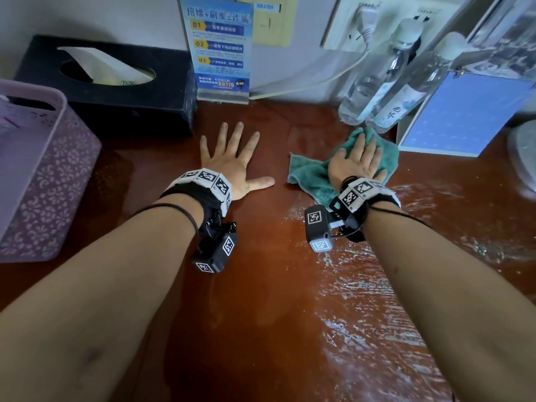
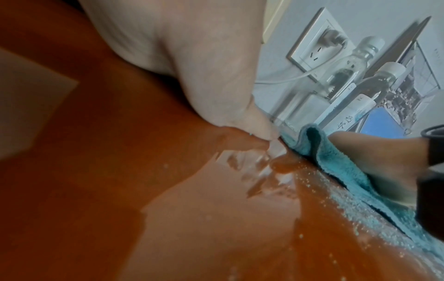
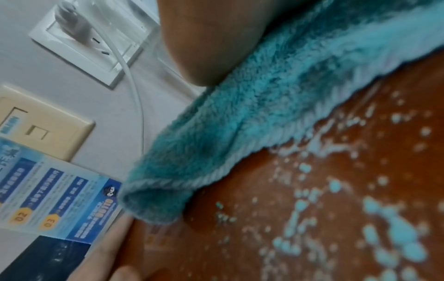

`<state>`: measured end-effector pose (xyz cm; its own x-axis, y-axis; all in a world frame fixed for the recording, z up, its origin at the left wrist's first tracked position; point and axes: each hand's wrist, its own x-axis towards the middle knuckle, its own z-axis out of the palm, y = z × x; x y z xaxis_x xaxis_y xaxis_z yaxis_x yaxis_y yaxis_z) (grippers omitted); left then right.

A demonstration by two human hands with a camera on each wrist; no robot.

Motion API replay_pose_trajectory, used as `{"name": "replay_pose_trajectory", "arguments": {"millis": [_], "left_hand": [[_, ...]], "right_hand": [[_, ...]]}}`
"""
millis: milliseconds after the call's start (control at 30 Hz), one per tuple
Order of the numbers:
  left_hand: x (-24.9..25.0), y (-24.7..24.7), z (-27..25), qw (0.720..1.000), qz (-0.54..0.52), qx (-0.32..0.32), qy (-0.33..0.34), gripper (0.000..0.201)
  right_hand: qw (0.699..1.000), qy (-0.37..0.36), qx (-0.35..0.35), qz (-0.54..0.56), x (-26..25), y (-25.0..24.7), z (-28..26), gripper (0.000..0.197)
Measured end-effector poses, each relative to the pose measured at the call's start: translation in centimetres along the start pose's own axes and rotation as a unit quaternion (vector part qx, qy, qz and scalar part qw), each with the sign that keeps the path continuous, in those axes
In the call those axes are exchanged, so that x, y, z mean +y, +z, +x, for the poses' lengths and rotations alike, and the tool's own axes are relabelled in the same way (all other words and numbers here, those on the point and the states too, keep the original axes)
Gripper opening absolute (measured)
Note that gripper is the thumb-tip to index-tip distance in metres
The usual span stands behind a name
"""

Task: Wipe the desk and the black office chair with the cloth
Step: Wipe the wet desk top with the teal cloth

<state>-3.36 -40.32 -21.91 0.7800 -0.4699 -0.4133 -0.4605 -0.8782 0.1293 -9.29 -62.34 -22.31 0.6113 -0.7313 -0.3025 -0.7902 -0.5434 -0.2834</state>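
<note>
surface [image 1: 261, 285]: reddish wood, wet streaks at right | teal cloth [image 1: 307, 172]: soft, damp, limp, lies near two bottles [image 1: 377, 82]; best pressed flat mid-cloth | left hand [image 1: 229, 161]: grip wide, splayed flat on surface | right hand [image 1: 356, 161]: grip flat, pressing cloth

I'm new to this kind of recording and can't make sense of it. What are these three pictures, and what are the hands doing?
No machine: a person wears one camera on the head and one on each wrist. The head picture looks down on a reddish desk. The left hand lies flat, fingers spread, holding nothing. The right hand presses a teal cloth flat near two bottles; wet streaks show nearby. A tissue box, purple basket and blue sign stand behind. The wrist pictures show the cloth close up.
</note>
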Motion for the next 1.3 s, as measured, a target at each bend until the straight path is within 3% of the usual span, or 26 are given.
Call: {"name": "replay_pose_trajectory", "arguments": {"millis": [100,267,333,400,533,667,733,767,833,900,1000,1100,1200,1300], "left_hand": [[0.2,0.2,-0.4,1.0,-0.007,0.018,-0.001,0.099],[-0.2,1.0,-2.5,0.999,0.005,0.052,-0.011,0.076],[-0.5,1.1,-3.3,0.999,0.019,0.044,-0.014,0.071],[0.0,1.0,-3.9,0.999,0.024,0.021,-0.016,0.073],[2.1,1.6,-4.7,1.0,0.011,-0.019,-0.007,0.079],[2.8,2.4,-5.7,0.999,0.003,-0.033,-0.002,0.075],[2.2,2.5,-6.5,1.0,-0.003,-0.029,-0.001,0.07],[1.6,2.5,-6.9,1.0,0.001,-0.025,-0.002,0.068],[0.5,2.8,-7.7,1.0,0.01,-0.02,-0.008,0.065],[-0.8,3.5,-8.8,1.0,0.014,-0.009,-0.012,0.061],[-2.2,4.6,-10.2,1.0,0.02,0.021,0.007,0.057],[-2.2,5.0,-11.0,1.0,0.009,0.019,0.005,0.058],[-1.5,5.3,-12.1,1.0,0.015,0.005,0.015,0.06],[-1.3,5.8,-13.9,0.999,0.025,-0.003,0.047,0.06]], "right_hand": [[1.0,-0.003,-0.007,-0.013,-1.2,0.6,-1.4,0.06],[0.961,-0.248,-0.079,-0.092,-3.9,3.3,-6.6,0.059],[0.951,-0.281,-0.099,-0.088,-3.9,3.6,-7.9,0.058],[0.958,-0.256,-0.103,-0.077,-2.5,2.9,-7.7,0.062],[0.991,-0.103,-0.041,-0.072,4.7,0.1,-6.1,0.075],[0.998,0.058,-0.017,0.0,10.7,-2.2,-6.4,0.058],[0.997,0.069,-0.01,0.024,9.2,-1.5,-7.0,0.053],[0.999,0.04,-0.018,0.015,7.5,-0.7,-7.6,0.053],[0.994,-0.092,-0.054,-0.027,3.3,1.8,-9.8,0.053],[0.967,-0.23,-0.091,-0.065,-0.8,4.3,-13.6,0.054],[0.943,-0.302,-0.113,-0.085,-2.1,5.9,-16.8,0.053],[0.968,-0.227,-0.062,-0.083,2.6,4.2,-15.9,0.053],[0.999,-0.015,0.008,-0.035,10.1,1.6,-15.4,0.055],[0.986,0.154,0.044,0.035,13.1,0.8,-16.9,0.056]]}}
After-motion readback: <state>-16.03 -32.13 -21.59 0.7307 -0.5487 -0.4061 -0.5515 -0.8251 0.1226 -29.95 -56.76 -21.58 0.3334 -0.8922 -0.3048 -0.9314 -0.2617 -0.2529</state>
